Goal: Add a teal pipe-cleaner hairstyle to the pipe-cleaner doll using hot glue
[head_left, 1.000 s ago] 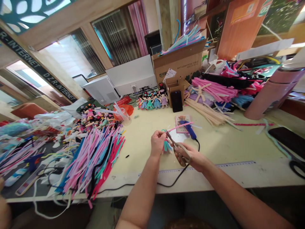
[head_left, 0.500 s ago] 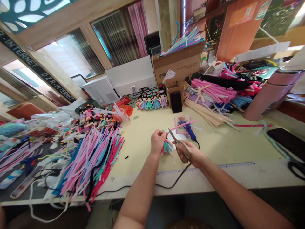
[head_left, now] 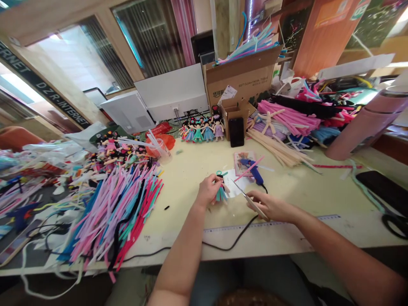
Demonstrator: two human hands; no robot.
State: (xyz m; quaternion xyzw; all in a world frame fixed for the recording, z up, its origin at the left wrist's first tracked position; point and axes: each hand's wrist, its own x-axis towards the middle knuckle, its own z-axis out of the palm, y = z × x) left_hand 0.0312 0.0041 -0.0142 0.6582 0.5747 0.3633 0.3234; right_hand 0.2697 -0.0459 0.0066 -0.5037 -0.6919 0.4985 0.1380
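Observation:
My left hand (head_left: 208,189) is closed on a small pipe-cleaner doll (head_left: 221,194), its teal and pink skirt hanging below my fingers. A teal strand (head_left: 224,174) sticks out above the doll's dark head. My right hand (head_left: 269,206) grips a pair of scissors (head_left: 253,205), whose blades point up and left, apart from the doll. Beyond the scissors, a pink pipe cleaner (head_left: 250,168) lies across a blue glue gun (head_left: 255,172) and a small picture card (head_left: 241,160). White paper (head_left: 236,187) lies behind the doll.
Bundles of coloured pipe cleaners (head_left: 117,208) cover the table's left. Finished dolls (head_left: 204,131) stand at the back beside a phone (head_left: 236,132). Beige stems (head_left: 277,148) and a pink flask (head_left: 363,123) are at the right. A black cord (head_left: 229,246) and a ruler (head_left: 287,222) lie near the front edge.
The scissors have drawn back right and down from the doll. The pink pipe cleaner near the blades now lies by the glue gun. My left hand still holds the doll.

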